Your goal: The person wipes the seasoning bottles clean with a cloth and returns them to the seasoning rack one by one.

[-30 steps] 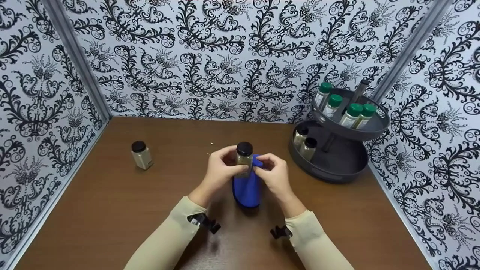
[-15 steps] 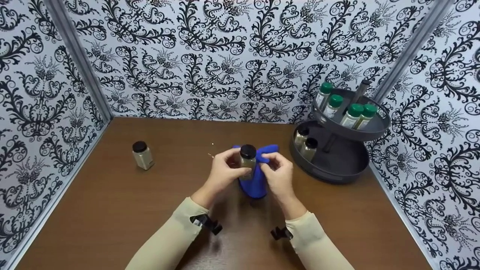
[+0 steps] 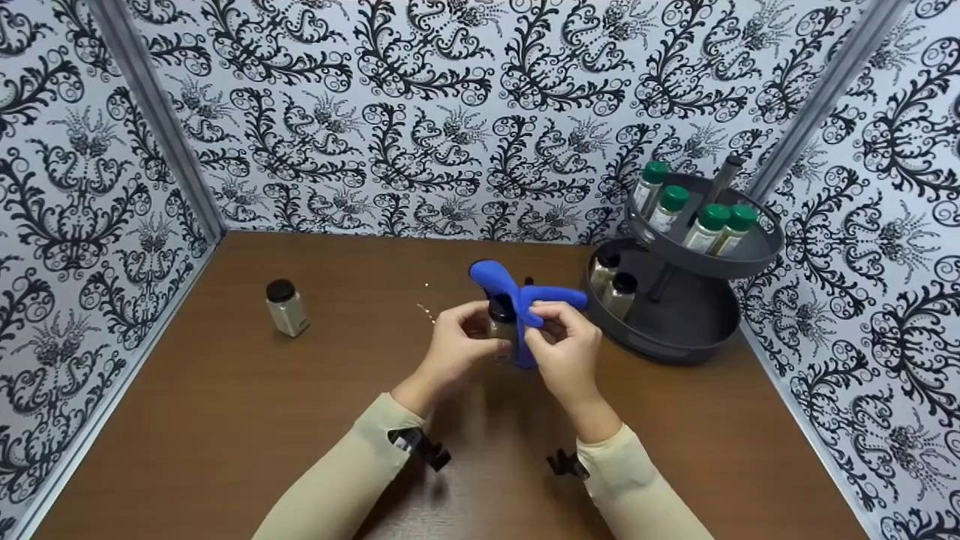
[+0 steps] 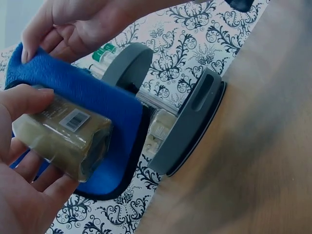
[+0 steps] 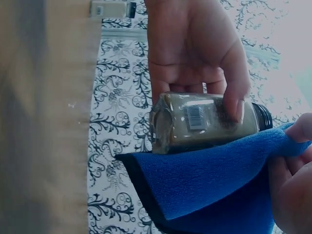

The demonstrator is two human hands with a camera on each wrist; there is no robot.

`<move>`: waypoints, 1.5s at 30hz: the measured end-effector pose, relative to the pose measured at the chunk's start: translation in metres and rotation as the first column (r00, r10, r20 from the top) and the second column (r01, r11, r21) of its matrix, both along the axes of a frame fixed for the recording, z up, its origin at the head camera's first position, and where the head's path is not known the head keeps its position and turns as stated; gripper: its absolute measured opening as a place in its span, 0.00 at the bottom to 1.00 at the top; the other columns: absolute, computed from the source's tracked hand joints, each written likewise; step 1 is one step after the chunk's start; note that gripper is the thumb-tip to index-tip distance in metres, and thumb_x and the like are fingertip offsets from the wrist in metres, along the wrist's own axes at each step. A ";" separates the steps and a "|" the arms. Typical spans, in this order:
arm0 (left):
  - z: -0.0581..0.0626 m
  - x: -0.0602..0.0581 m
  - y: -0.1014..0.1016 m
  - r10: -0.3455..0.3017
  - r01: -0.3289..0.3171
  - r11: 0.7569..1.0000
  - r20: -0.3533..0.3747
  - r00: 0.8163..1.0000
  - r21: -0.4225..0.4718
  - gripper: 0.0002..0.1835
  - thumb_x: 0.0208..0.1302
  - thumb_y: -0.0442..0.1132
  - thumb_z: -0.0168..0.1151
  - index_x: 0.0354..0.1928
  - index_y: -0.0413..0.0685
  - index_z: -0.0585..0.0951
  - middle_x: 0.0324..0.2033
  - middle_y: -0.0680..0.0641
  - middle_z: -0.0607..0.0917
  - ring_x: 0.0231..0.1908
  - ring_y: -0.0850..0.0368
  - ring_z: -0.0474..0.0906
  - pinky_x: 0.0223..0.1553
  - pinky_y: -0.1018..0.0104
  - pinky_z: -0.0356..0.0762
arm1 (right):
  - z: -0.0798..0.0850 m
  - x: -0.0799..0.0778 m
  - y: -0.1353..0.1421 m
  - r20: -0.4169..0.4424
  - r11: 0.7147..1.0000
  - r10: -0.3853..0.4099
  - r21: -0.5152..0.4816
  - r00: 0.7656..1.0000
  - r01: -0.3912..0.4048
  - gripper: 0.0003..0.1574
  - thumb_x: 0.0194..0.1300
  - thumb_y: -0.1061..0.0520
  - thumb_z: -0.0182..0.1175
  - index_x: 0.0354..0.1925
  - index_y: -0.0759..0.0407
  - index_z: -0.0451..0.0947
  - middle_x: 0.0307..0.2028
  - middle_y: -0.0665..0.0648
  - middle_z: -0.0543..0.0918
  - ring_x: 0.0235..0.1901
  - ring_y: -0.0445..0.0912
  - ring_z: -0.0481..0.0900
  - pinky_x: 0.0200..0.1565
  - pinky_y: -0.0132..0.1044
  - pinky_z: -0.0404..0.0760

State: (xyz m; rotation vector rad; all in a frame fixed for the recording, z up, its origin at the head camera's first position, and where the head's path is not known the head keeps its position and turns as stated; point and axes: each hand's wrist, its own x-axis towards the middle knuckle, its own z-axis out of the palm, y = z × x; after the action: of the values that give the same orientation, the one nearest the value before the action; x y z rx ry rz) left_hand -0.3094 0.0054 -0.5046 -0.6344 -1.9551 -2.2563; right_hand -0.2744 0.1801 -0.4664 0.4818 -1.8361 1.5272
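My left hand (image 3: 466, 343) grips a square spice jar (image 5: 204, 122) with a black cap by its sides, fingers on one face and thumb on the other. A barcode label and tan contents show through its clear wall in both wrist views. My right hand (image 3: 568, 346) pinches a blue cloth (image 3: 555, 295) with a dark edge binding. The cloth lies along the jar's right side, and one fold of it rises beside the cap in the head view. In the left wrist view the cloth (image 4: 124, 134) spreads behind the jar.
Another black-capped jar (image 3: 286, 308) stands at the left of the brown table (image 3: 225, 420). A grey two-tier rack (image 3: 675, 349) at the right holds green-capped bottles (image 3: 705, 229) above and two black-capped jars (image 3: 619, 295) below. Pale crumbs (image 3: 426, 310) lie behind my left hand.
The cloth has swung up from hanging below the jar to spread around its cap and right side. Both hands have shifted slightly right, still holding the jar and the cloth.
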 end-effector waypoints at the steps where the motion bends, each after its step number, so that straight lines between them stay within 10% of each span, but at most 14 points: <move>1: 0.000 0.000 0.000 -0.005 0.005 1.000 0.008 1.000 0.008 0.29 0.47 0.25 0.77 0.57 0.39 0.87 0.38 0.44 0.91 0.38 0.55 0.87 0.44 0.65 0.87 | -0.001 -0.001 0.000 0.009 1.000 -0.014 0.011 1.000 0.014 0.12 0.52 0.79 0.67 0.36 0.71 0.87 0.40 0.66 0.91 0.38 0.37 0.89 0.41 0.31 0.89; 9: -0.001 -0.002 -0.001 0.009 -0.009 1.000 0.019 1.000 0.007 0.27 0.49 0.26 0.77 0.56 0.41 0.87 0.40 0.44 0.92 0.40 0.55 0.88 0.46 0.63 0.88 | -0.003 -0.010 0.006 0.194 0.998 -0.035 0.063 0.980 0.023 0.11 0.53 0.74 0.69 0.36 0.65 0.88 0.36 0.63 0.91 0.33 0.37 0.87 0.37 0.26 0.86; 21: 0.014 -0.003 -0.010 0.035 -0.039 0.993 0.030 0.999 0.111 0.29 0.49 0.25 0.77 0.57 0.34 0.85 0.39 0.46 0.91 0.40 0.55 0.87 0.46 0.64 0.86 | -0.008 -0.020 0.011 0.467 0.957 -0.032 0.269 0.884 -0.107 0.07 0.49 0.68 0.71 0.30 0.61 0.88 0.28 0.55 0.89 0.29 0.41 0.80 0.35 0.29 0.79; 27: 0.011 -0.003 -0.008 0.019 -0.022 0.996 0.030 0.999 0.092 0.29 0.50 0.25 0.77 0.59 0.35 0.85 0.41 0.46 0.92 0.42 0.56 0.88 0.47 0.65 0.87 | -0.004 -0.016 0.007 0.402 0.992 -0.011 0.122 0.916 -0.042 0.08 0.51 0.71 0.71 0.33 0.66 0.88 0.31 0.60 0.90 0.30 0.38 0.82 0.35 0.27 0.81; 36: 0.005 0.001 -0.003 -0.077 0.077 0.997 -0.018 0.997 0.030 0.28 0.49 0.27 0.80 0.56 0.38 0.87 0.37 0.49 0.91 0.38 0.56 0.88 0.44 0.64 0.88 | 0.006 0.003 0.002 0.042 0.990 0.055 -0.133 0.998 -0.049 0.08 0.57 0.77 0.70 0.38 0.76 0.86 0.39 0.51 0.92 0.36 0.39 0.89 0.39 0.28 0.87; 45: 0.023 0.006 -0.010 -0.063 0.063 0.998 -0.037 0.997 0.010 0.28 0.48 0.26 0.80 0.55 0.37 0.87 0.40 0.45 0.92 0.40 0.57 0.88 0.46 0.63 0.89 | 0.007 -0.003 0.003 0.202 1.000 -0.008 0.003 0.979 0.008 0.09 0.52 0.75 0.70 0.34 0.68 0.86 0.32 0.64 0.90 0.30 0.36 0.86 0.34 0.26 0.85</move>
State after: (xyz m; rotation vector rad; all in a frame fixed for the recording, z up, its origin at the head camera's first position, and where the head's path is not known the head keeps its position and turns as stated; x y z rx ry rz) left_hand -0.3035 -0.0051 -0.4820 -0.7409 -1.9309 -2.2725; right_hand -0.2769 0.1835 -0.4594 0.3289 -1.9910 1.6185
